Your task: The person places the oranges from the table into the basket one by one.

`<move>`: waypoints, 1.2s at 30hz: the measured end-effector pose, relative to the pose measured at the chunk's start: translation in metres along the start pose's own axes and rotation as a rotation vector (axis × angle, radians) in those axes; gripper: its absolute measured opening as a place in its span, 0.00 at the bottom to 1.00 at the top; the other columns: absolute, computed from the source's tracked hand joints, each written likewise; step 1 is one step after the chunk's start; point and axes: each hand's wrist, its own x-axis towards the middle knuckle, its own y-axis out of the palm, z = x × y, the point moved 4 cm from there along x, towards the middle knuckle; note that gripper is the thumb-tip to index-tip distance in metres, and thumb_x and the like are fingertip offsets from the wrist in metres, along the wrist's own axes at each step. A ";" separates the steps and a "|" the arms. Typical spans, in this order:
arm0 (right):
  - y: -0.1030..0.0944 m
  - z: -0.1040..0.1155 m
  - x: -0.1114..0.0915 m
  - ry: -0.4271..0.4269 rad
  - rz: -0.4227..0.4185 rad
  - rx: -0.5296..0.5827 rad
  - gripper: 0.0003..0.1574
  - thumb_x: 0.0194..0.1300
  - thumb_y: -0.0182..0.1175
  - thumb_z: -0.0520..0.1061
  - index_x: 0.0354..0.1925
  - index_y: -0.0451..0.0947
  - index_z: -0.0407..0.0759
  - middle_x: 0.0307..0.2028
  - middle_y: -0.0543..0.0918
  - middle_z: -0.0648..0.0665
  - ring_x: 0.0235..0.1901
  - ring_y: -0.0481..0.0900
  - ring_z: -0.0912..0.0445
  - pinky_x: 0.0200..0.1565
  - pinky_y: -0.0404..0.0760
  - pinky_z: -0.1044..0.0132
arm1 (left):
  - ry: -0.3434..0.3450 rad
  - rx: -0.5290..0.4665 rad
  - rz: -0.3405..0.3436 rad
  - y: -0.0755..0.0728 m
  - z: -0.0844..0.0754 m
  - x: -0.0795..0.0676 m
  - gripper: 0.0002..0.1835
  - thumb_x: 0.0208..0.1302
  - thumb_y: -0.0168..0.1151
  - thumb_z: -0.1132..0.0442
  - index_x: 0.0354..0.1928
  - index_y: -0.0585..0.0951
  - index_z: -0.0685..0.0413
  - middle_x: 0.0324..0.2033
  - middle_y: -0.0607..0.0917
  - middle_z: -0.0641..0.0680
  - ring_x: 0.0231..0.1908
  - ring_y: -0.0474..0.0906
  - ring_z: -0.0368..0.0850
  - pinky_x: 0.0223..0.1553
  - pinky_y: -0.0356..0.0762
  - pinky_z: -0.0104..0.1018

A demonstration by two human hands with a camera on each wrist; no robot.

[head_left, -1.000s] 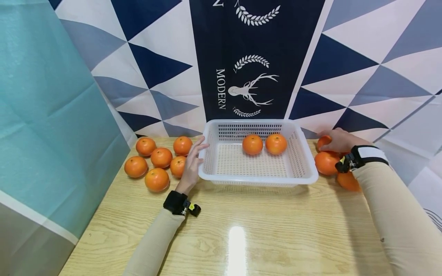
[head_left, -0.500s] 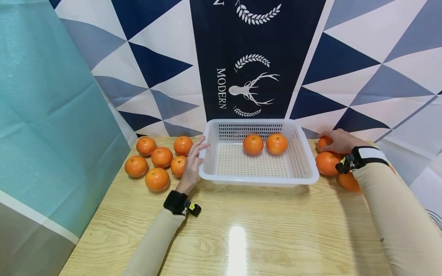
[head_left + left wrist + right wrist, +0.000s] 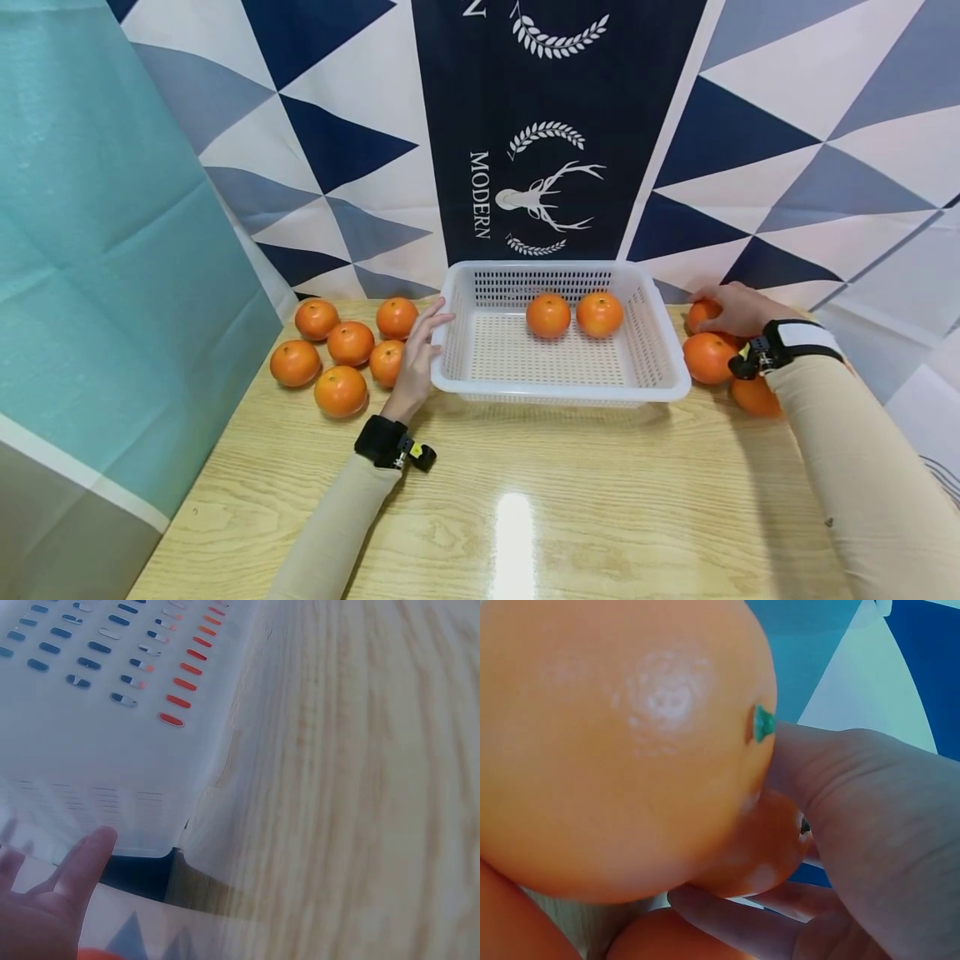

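Observation:
My left hand [image 3: 415, 358] is at the left wall of the white plastic basket [image 3: 558, 388], its fingers extended along the rim. In the left wrist view a fingertip [image 3: 103, 836] meets the basket's wall [image 3: 90, 742]. Two oranges [image 3: 548, 316] sit inside the basket, toward its back. On the right, my right hand [image 3: 738, 308] grips an orange [image 3: 702, 315] at the table's back edge. The right wrist view has thumb and fingers curled round that orange [image 3: 761, 851], partly hidden behind a nearer orange [image 3: 622, 750] with a green stem.
More oranges, including a near one [image 3: 708, 358] and another [image 3: 756, 397], lie under and beside the right wrist. Several oranges [image 3: 341, 391] are grouped left of the left hand. A patterned cloth [image 3: 540, 125] hangs behind the wooden table [image 3: 585, 500].
Very little differs. Both hands stay in place, the right on the orange and the left at the basket. The view shifts only slightly.

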 end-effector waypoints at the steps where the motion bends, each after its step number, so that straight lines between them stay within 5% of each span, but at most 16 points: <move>1: 0.000 0.000 0.000 0.007 0.000 -0.002 0.37 0.61 0.68 0.52 0.62 0.73 0.35 0.46 0.79 0.29 0.44 0.72 0.37 0.48 0.72 0.41 | 0.000 0.001 0.000 0.000 0.000 0.000 0.27 0.61 0.39 0.81 0.62 0.71 0.76 0.75 0.58 0.72 0.75 0.50 0.65 0.73 0.49 0.69; 6: -0.002 -0.001 -0.003 0.040 0.010 0.009 0.40 0.60 0.68 0.55 0.64 0.72 0.37 0.49 0.77 0.28 0.46 0.69 0.35 0.49 0.71 0.38 | 0.000 0.000 -0.004 0.001 0.000 -0.001 0.27 0.61 0.39 0.80 0.62 0.71 0.76 0.75 0.58 0.72 0.76 0.50 0.64 0.73 0.49 0.70; 15: -0.019 0.010 -0.010 0.066 0.044 0.094 0.40 0.61 0.68 0.54 0.67 0.68 0.43 0.51 0.75 0.33 0.47 0.72 0.39 0.41 0.77 0.50 | -0.001 0.004 -0.007 0.001 -0.001 0.000 0.27 0.60 0.39 0.80 0.62 0.71 0.77 0.74 0.58 0.73 0.75 0.50 0.66 0.72 0.51 0.70; 24: -0.053 0.038 -0.009 -0.055 -0.067 -0.116 0.37 0.60 0.69 0.49 0.65 0.72 0.39 0.51 0.78 0.32 0.46 0.71 0.39 0.47 0.76 0.43 | 0.007 -0.007 -0.019 0.001 0.002 0.000 0.26 0.59 0.40 0.79 0.61 0.72 0.77 0.74 0.59 0.73 0.75 0.51 0.66 0.71 0.52 0.72; 30: -0.068 0.052 -0.010 -0.102 -0.113 -0.201 0.33 0.62 0.67 0.46 0.63 0.74 0.37 0.41 0.82 0.34 0.39 0.75 0.43 0.40 0.79 0.49 | 0.022 -0.001 -0.023 0.002 0.009 0.000 0.26 0.60 0.40 0.77 0.61 0.72 0.74 0.74 0.59 0.72 0.75 0.50 0.65 0.71 0.49 0.74; 36: -0.070 0.063 -0.011 -0.138 -0.134 -0.215 0.32 0.61 0.67 0.43 0.62 0.75 0.36 0.37 0.84 0.37 0.34 0.77 0.47 0.36 0.80 0.54 | 0.021 -0.008 -0.015 0.002 -0.001 -0.001 0.26 0.60 0.40 0.79 0.61 0.71 0.78 0.73 0.59 0.74 0.75 0.50 0.68 0.71 0.49 0.73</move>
